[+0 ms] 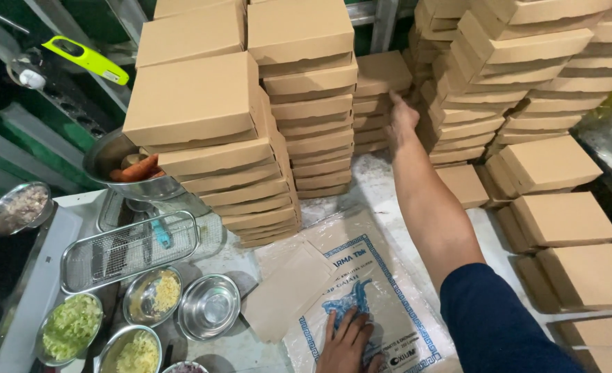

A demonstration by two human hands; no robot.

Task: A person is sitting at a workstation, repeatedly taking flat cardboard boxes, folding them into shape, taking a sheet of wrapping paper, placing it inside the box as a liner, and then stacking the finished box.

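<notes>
My right hand (pixel 401 116) reaches far forward, arm stretched out, and its fingers touch a short stack of brown cardboard boxes (pixel 382 103) at the back of the table. My left hand (pixel 347 342) lies flat, fingers spread, on a clear plastic pack of paper sheets with blue print (pixel 368 276) at the near edge. Loose brown paper sheets (pixel 285 290) lie just left of that pack. Whether the right hand grips a box or only touches it is hidden by the hand's angle.
Tall stacks of closed brown boxes (pixel 251 138) stand left and right (pixel 513 76) of my arm; more boxes (pixel 561 221) line the right side. Steel bowls of chopped food (pixel 71 324), an empty bowl (pixel 209 307), a wire basket (pixel 130 252) and a bowl of carrots (pixel 130 169) sit left.
</notes>
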